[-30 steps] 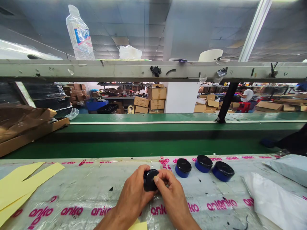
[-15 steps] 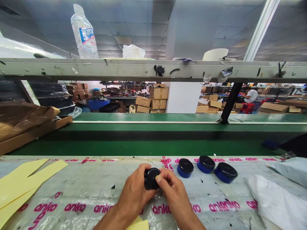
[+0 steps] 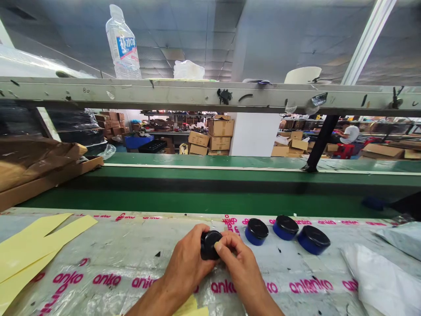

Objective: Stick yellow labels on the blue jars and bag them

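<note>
My left hand (image 3: 187, 256) is closed around a small round black case (image 3: 212, 245), tipped so that its flat face turns toward me. At the right edge of that face, my right hand (image 3: 238, 256) has its thumb tip and bent fingers pinched together. Whatever may lie between those fingertips is hidden. To the right of my hands stand three short round pieces with black tops and blue sides: a near-left piece (image 3: 257, 231), a middle piece (image 3: 285, 227) and a right piece (image 3: 313, 239).
Yellow paper strips (image 3: 49, 245) lie at the left, with another yellow sheet (image 3: 192, 307) under my wrists. White plastic bags (image 3: 378, 276) rest at the right. Beyond the plastic-covered table runs a green belt (image 3: 197, 199). A shelf beam (image 3: 184, 94) crosses above, carrying a bottle (image 3: 124, 48).
The view has shifted slightly, so most things appear a little farther right. Both hands keep nearly the same hold at the black case.
</note>
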Demonstrator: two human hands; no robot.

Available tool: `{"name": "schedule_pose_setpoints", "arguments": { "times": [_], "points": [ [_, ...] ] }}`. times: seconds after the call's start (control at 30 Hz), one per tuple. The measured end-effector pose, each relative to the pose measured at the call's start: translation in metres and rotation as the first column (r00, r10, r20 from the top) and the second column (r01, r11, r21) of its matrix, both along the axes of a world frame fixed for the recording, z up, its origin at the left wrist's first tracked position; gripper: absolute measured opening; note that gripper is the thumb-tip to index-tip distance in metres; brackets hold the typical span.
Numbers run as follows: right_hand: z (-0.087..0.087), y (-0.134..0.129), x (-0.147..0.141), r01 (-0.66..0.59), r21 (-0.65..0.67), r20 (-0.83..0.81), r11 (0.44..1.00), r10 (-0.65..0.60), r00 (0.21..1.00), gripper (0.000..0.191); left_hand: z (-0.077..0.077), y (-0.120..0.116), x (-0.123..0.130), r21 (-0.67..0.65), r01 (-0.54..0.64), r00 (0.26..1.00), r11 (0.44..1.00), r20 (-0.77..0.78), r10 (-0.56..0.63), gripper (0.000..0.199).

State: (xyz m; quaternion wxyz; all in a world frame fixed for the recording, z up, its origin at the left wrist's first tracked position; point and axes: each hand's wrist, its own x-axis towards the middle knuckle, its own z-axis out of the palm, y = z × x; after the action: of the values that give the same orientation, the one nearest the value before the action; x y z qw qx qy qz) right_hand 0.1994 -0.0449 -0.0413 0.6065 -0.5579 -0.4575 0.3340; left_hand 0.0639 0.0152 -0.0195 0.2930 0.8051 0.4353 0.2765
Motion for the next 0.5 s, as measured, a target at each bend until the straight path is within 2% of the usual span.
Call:
{"name": "schedule_pose_setpoints", "arguments": {
  "times": [0.5],
  "points": [
    [-0.0077,0.0022,-0.0020,0.029,-0.004,-0.065,1.000,-0.029,0.997,0.025,-0.0006,-0.0012,-0.0014,-0.028,0.026,1.000,0.999,0.004,-0.026,0.043]
  ]
}}
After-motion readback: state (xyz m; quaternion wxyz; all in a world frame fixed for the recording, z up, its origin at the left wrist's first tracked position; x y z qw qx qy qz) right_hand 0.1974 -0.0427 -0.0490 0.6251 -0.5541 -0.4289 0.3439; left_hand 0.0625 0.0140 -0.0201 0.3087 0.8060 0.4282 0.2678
